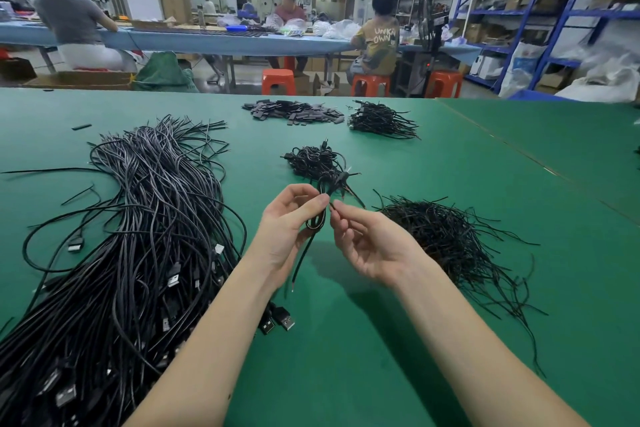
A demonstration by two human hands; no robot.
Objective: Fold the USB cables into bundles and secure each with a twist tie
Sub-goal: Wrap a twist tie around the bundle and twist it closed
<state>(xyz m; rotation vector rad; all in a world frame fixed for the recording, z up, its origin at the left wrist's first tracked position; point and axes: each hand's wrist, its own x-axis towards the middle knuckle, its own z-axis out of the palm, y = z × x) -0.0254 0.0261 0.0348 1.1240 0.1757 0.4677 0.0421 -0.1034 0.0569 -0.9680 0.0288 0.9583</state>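
Sprawling left of the left hand and nearest the lens: big heap of loose cables, thin, black and glossy, USB plugs poking out at the near end, bare tails fanning away at the far end. Lying on green table. Left hand raised above the table, thumb and fingers curling round and pinching a folded cable; cable doubled into a short narrow loop, one loose tail dangling below the hand toward the table, plug end sticking up beyond the fingertips. Just beside it, right hand pinching a thin black twist tie between thumb and forefinger at the bundle's middle, other fingers loosely curling. Sitting just beyond both hands: small pile of finished bundles. Spreading right of the right hand: wiry mound of black twist ties. Lying far beyond the hands: flat black pieces, then another cable cluster.
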